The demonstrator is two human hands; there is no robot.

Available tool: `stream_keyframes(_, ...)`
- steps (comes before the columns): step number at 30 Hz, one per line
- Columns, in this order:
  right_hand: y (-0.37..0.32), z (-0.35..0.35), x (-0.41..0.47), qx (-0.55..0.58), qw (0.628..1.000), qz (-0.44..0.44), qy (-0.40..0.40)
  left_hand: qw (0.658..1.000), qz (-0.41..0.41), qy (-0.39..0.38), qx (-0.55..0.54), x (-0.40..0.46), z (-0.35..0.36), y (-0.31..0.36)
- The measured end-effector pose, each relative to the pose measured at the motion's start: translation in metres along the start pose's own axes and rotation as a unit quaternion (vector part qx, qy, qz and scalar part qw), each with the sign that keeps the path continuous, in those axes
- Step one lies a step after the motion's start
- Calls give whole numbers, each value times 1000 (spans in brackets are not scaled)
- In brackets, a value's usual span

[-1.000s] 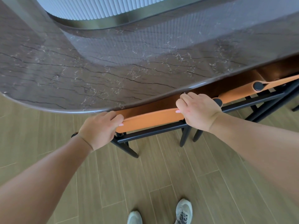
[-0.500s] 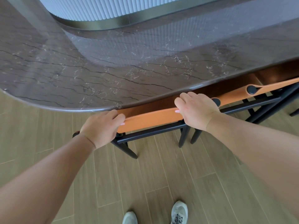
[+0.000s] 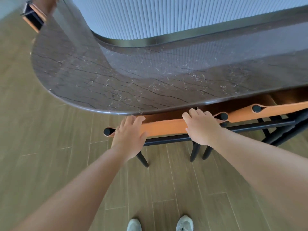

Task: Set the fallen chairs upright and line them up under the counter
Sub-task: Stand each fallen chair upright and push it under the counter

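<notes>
A chair with an orange leather backrest (image 3: 165, 128) and black frame stands upright, its seat tucked under the dark marble counter (image 3: 133, 84). My left hand (image 3: 128, 137) lies on the left part of the backrest with its fingers straight and spread. My right hand (image 3: 202, 128) holds the right end, fingers curled over the top edge. A second matching chair (image 3: 275, 110) stands upright just to the right, also under the counter, its backrest almost touching the first one's.
A ribbed grey counter base (image 3: 166, 17) with a metal plinth rises behind the marble top. At the far top left a blurred orange and black chair (image 3: 33, 17) stands beyond the counter's rounded end. Wood-plank floor (image 3: 50, 164) lies all around; my shoes (image 3: 185, 223) show at the bottom.
My left hand has loosened from a curled grip to straight fingers on the backrest. The view has lifted and swung, showing more of the counter's rounded end. The chair has hardly moved.
</notes>
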State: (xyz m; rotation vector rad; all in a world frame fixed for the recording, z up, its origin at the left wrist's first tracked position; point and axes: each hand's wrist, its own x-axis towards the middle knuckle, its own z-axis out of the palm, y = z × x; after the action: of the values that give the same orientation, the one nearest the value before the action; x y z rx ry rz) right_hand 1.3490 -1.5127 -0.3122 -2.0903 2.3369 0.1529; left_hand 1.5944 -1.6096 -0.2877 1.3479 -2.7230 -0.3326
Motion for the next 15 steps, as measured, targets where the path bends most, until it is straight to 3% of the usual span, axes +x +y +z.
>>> stream_keyframes(2,-24,-17,-1,93,995,23,-12,987,-63,27,-148,-18,-13,4)
stream_keyframes(4,-50,-36,1,241,968,70,-30,939,-146,42,-310,-32,-28,5)
stream_keyframes(8,-102,-77,5,564,809,155,-56,768,-271,74,-576,-51,-69,-4)
stream_keyframes(12,-145,-117,5,695,696,170,-52,695,-270,118,-656,-72,-106,-28)
stream_keyframes(15,-176,-140,6,739,647,177,-63,666,-256,121,-690,-90,-127,-51)
